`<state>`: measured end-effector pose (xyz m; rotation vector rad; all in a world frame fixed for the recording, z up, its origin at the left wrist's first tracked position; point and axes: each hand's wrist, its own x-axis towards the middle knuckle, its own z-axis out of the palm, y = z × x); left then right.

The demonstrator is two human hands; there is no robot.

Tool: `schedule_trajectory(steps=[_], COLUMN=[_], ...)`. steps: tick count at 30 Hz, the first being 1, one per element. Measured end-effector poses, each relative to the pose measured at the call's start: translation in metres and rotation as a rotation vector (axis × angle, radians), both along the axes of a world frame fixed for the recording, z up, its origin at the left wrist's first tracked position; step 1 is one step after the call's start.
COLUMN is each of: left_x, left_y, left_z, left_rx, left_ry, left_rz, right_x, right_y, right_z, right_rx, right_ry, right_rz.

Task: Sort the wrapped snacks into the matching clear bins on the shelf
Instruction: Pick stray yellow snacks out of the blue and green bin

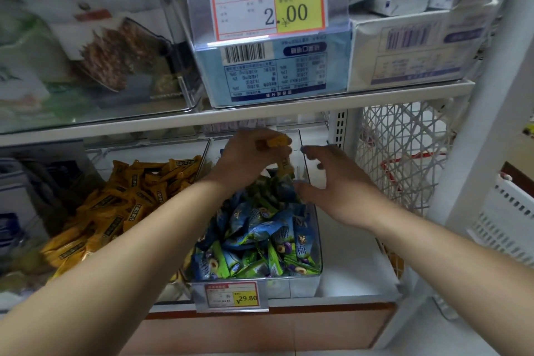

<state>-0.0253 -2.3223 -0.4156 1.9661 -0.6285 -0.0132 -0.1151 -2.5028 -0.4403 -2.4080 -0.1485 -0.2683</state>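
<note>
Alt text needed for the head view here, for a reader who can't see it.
The left hand grips yellow wrapped snacks above a clear bin full of blue and green snacks, while the open right hand hovers over its right side. The neighbouring bin on the left holds a yellow snack pile.

Worn on the head, with one wide-angle lens. Aimed forward and somewhat down, facing the shelf (474, 153) front-on and close to it. Sets the front edge of the upper board (260, 116) across mid-frame and looks down into the clear bins (291, 289) on the lower board (355, 277). Takes in the left hand (245, 159) and right hand (338, 185) near centre, with forearms from both bottom corners. Bows straight edges toward the frame borders.
</note>
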Motion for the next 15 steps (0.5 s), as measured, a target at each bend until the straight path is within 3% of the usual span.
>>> schedule_trajectory(steps=[5, 8, 12, 15], left_x=[-0.034, -0.044, -0.042, -0.031], left_y=[0.004, 0.008, 0.013, 0.007], left_z=[0.009, 0.010, 0.009, -0.002], left_rx=[-0.305, -0.376, -0.250, 0.059], left_ry=[0.228, 0.304, 0.289, 0.140], left_rz=[0.069, 0.061, 0.113, 0.114], right_x=[-0.006, -0.008, -0.007, -0.004], right_y=[0.018, 0.020, 0.009, -0.002], right_z=[0.014, 0.018, 0.021, 0.019], right_rx=[0.265, 0.252, 0.312, 0.379], right_ry=[-0.084, -0.078, -0.041, -0.027], right_rz=[0.122, 0.107, 0.021, -0.097])
